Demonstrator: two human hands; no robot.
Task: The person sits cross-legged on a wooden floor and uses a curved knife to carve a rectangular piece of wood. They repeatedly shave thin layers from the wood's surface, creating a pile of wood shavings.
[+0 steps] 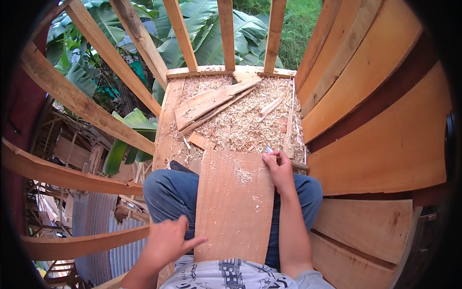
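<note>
Resting lengthwise across the person's lap, the wooden board (234, 207) spans both denim-clad thighs, apparently so the legs brace it while the hands work.

Left hand (166, 243): nearest the camera, at the board's near left edge. Fingers extended, index fingertip touching the edge; grip open, holding nothing, seemingly steadying the board.

Right hand (278, 168): at the board's far right corner, fingers curled closed around a small tool (268, 150), of which only a pale tip shows beyond the knuckles. Its kind cannot be told.

Loose wood shavings (240, 123) speckle the board's far half and lie thick on the plank platform (168, 139) beyond the knees. Several wood offcuts (211, 102) lie among them.

Slatted railing (226, 33) closes the far end; plank wall (380, 120) stands to the right. Banana leaves (202, 29) show past the slats.
</note>
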